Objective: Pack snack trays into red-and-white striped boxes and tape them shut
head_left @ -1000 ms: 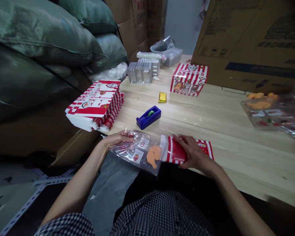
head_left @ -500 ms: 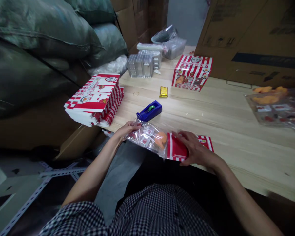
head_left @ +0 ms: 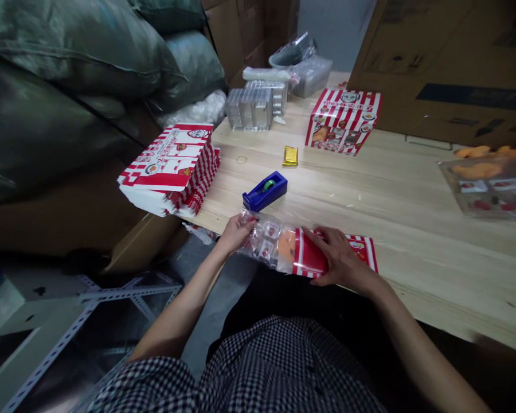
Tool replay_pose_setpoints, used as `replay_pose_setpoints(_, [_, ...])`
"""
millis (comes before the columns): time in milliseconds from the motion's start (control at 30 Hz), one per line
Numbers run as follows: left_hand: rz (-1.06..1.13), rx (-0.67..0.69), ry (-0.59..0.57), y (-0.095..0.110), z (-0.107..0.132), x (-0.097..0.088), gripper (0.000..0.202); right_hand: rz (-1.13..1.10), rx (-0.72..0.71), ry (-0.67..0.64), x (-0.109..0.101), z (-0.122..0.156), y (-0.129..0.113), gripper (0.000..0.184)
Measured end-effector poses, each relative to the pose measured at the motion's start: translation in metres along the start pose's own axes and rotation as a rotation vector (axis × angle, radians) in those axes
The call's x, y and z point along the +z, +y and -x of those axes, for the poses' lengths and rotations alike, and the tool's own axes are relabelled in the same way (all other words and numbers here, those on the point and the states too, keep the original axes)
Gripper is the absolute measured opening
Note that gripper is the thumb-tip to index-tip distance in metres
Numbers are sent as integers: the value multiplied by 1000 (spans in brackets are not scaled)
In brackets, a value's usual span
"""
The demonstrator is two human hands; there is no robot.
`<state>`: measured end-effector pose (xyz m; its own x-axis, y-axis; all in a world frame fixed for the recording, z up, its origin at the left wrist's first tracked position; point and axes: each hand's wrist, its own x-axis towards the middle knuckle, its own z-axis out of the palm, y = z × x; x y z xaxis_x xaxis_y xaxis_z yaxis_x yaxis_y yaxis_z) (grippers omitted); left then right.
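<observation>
My left hand point(head_left: 235, 232) grips the outer end of a clear plastic bag point(head_left: 267, 245) holding small red-and-white cards and an orange piece. Part of the bag sits inside the open mouth of a flat red-and-white striped box point(head_left: 361, 252) lying at the near edge of the wooden table point(head_left: 395, 201). My right hand point(head_left: 337, 261) lies on the striped box, fingers curled over its open end, holding it down.
A blue tape dispenser point(head_left: 264, 191) sits just behind the bag. A stack of flat striped boxes point(head_left: 169, 169) lies at the left table edge. An assembled striped box point(head_left: 344, 120), a gold packet point(head_left: 289, 155), clear trays point(head_left: 255, 106) and more filled bags point(head_left: 490, 186) stand farther back.
My left hand has pushed the plastic bag to the right, further into the striped box; less of the bag shows. My right hand has stayed on the box.
</observation>
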<state>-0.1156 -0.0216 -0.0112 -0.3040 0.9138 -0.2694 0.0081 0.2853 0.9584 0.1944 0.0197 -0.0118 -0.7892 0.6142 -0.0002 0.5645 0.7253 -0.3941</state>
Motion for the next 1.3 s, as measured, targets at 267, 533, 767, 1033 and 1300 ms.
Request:
replay_pose_setpoints(267, [109,-107,-28,5,-2,-16,34,27,2,15,3,2,-7,116])
replay_pose_setpoints(533, [77,-82,-7,5,-2,-28,36,43,-15,12,5,2,-8,113])
replay_pose_setpoints(767, [-2,-6,11,1,-3,-20,36,98,31,22,13,1,-5,108])
replay_pose_setpoints(1033, [-265,164,149,-9,5,8,52,83,33,-8,-1,6,-3,109])
replay_pose_setpoints(1300, [-883,609,-169,-12,56,24,62,75,41,20,6,9,-1,112])
